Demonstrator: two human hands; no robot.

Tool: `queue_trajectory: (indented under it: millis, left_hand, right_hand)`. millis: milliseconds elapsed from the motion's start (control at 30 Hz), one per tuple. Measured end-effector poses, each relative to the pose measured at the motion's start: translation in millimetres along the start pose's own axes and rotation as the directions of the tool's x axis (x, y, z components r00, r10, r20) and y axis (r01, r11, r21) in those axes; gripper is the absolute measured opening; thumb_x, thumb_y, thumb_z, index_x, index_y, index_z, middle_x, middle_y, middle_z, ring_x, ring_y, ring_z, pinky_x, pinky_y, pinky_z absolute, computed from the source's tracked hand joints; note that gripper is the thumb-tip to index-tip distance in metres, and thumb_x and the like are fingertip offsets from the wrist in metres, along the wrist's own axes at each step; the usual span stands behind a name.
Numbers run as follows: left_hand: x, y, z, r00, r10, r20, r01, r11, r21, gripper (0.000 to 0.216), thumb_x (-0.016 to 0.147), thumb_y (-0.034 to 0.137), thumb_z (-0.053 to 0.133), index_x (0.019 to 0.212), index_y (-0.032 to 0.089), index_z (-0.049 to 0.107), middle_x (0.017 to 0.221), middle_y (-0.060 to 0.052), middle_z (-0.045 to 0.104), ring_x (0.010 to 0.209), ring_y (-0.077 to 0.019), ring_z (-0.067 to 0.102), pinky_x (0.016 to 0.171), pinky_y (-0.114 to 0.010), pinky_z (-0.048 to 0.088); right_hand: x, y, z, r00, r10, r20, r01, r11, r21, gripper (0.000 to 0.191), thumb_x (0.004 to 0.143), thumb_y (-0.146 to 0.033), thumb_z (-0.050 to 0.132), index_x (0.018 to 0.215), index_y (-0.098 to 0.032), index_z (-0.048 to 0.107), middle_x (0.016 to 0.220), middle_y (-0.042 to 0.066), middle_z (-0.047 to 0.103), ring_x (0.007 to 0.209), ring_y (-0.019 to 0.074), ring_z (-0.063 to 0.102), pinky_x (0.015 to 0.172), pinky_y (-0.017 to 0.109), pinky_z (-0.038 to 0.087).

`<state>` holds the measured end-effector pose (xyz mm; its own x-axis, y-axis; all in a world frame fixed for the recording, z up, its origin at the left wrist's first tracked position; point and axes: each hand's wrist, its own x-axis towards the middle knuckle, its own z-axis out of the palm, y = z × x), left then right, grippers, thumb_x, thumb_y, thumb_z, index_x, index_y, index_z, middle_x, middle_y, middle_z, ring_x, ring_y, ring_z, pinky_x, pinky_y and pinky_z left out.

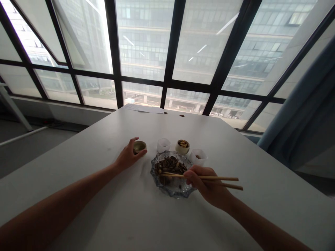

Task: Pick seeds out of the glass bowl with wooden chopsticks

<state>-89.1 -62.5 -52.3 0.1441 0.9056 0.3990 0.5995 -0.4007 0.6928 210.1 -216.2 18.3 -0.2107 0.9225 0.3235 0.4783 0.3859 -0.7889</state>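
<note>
My left hand [128,155] is curled around a small ceramic cup [140,147], thumb on the near side and fingers behind; no contents show in it. In my right hand [206,184] is a pair of wooden chopsticks [222,178]. Their tips reach into the left part of a scalloped glass bowl [176,194]. Dark striped seeds [171,164], perhaps sunflower seeds, lie heaped in the bowl, with a small round tan piece [160,171] by the chopstick tips. Whether the tips grip that piece is too small to tell.
Behind the bowl stand a white translucent cup [163,145], a ceramic cup [182,149] of yellowish pieces, and another white cup [199,161] with something dark inside. Paper [146,109] lies at the far edge of the white table [104,216]. Windows and a blue curtain [295,115] border it.
</note>
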Motion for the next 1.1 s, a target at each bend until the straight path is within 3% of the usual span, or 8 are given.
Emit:
queue_trajectory:
  millis: [100, 233, 500, 633, 800, 933, 1100]
  left_hand:
    - [0, 1, 0, 1.0, 0.004, -0.005, -0.004, 1.0, -0.008, 0.077, 0.079, 0.064, 0.064, 0.138, 0.018, 0.043, 0.11, -0.014, 0.071, 0.096, -0.0273, 0.07, 0.088, -0.046, 0.055]
    - [-1, 3, -1, 1.0, 0.004, -0.006, -0.004, 1.0, -0.012, 0.078, 0.078, 0.065, 0.064, 0.138, 0.018, 0.044, 0.111, -0.015, 0.07, 0.097, -0.0275, 0.07, 0.089, -0.046, 0.055]
    - [-1, 3, -1, 1.0, 0.004, -0.008, -0.004, 1.0, 0.003, 0.078, 0.079, 0.065, 0.064, 0.138, 0.018, 0.043, 0.112, -0.015, 0.071, 0.096, -0.0273, 0.07, 0.087, -0.045, 0.056]
    - [-1, 3, -2, 1.0, 0.004, -0.005, -0.004, 1.0, 0.012, 0.078, 0.079, 0.064, 0.064, 0.138, 0.017, 0.043, 0.112, -0.015, 0.071, 0.096, -0.0273, 0.07, 0.088, -0.045, 0.056]
    - [-1, 3, -1, 1.0, 0.009, -0.011, -0.009, 1.0, 0.015, 0.076, 0.08, 0.064, 0.064, 0.137, 0.018, 0.043, 0.11, -0.014, 0.071, 0.095, -0.0269, 0.07, 0.087, -0.045, 0.056]
    - [-1, 2, -1, 0.999, 0.029, -0.015, -0.028, 0.999, 0.034, 0.077, 0.079, 0.064, 0.064, 0.138, 0.019, 0.043, 0.107, -0.013, 0.072, 0.093, -0.0271, 0.071, 0.086, -0.046, 0.056]
    - [-2, -2, 1, 0.996, 0.089, 0.011, -0.09, 0.993, 0.079, 0.085, 0.073, 0.06, 0.073, 0.141, 0.022, 0.039, 0.113, -0.012, 0.07, 0.097, -0.0279, 0.07, 0.087, -0.045, 0.056]
  right_hand:
    - [2, 4, -5, 0.99, -0.055, -0.131, 0.042, 0.994, -0.1, 0.051, 0.095, -0.057, 0.054, 0.063, -0.018, 0.065, 0.053, 0.003, 0.061, 0.049, 0.0138, 0.055, 0.047, 0.025, 0.044]
    - [5, 7, -17, 0.946, -0.055, -0.319, 0.035, 0.997, -0.067, 0.054, 0.096, -0.06, 0.048, 0.068, -0.019, 0.069, 0.053, 0.004, 0.063, 0.047, 0.0152, 0.056, 0.045, 0.026, 0.044]
    - [8, 4, -10, 0.965, -0.2, -0.171, 0.149, 0.952, -0.268, 0.039, 0.095, -0.047, 0.057, 0.071, -0.019, 0.069, 0.058, 0.003, 0.065, 0.05, 0.0147, 0.057, 0.051, 0.026, 0.045]
    - [9, 12, -8, 0.964, -0.219, -0.151, 0.174, 0.948, -0.266, 0.035, 0.095, -0.045, 0.059, 0.076, -0.018, 0.072, 0.061, 0.003, 0.069, 0.051, 0.0147, 0.06, 0.051, 0.026, 0.047]
    - [12, 21, -13, 0.963, -0.094, -0.251, 0.072, 0.993, -0.097, 0.047, 0.093, -0.057, 0.057, 0.07, -0.018, 0.07, 0.059, 0.006, 0.071, 0.051, 0.017, 0.065, 0.05, 0.027, 0.051]
    - [19, 26, -12, 0.904, 0.137, -0.406, -0.044, 0.972, 0.23, 0.057, 0.082, -0.072, 0.061, 0.072, -0.017, 0.07, 0.052, 0.006, 0.067, 0.044, 0.0174, 0.062, 0.044, 0.028, 0.051]
    - [24, 38, -7, 0.87, 0.313, -0.382, -0.126, 0.889, 0.441, 0.06, 0.07, -0.075, 0.071, 0.069, -0.015, 0.07, 0.05, 0.008, 0.067, 0.042, 0.0167, 0.06, 0.041, 0.028, 0.05]
